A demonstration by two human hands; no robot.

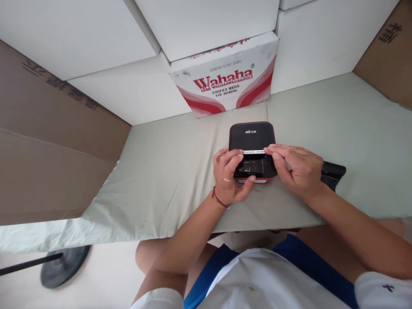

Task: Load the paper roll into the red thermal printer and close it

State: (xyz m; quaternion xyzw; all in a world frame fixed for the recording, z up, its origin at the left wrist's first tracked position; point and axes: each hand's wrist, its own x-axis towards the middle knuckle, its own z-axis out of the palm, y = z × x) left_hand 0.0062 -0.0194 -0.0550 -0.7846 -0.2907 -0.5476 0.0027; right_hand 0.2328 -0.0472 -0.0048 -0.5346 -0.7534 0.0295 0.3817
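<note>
A small black box with red sides (252, 136) sits on the cloth in front of me, white lettering on its top. Across its middle runs a narrow white strip with dark print (253, 152). My left hand (229, 174) is closed around the box's left side, thumb at the front edge and fingertips by the strip's left end. My right hand (294, 167) pinches at the right end of the strip. Below the strip, a glossy dark area with a clear-looking part shows in the box. Partly hidden behind my right wrist lies a black item (334, 172), its kind unclear.
A green cloth (154, 171) covers the table. At the back stands a Wahaha water carton (225, 81) before white boxes (219, 21). Brown cartons flank the table at left (54, 141) and right (384, 56). A round black stand base (66, 268) is on the floor.
</note>
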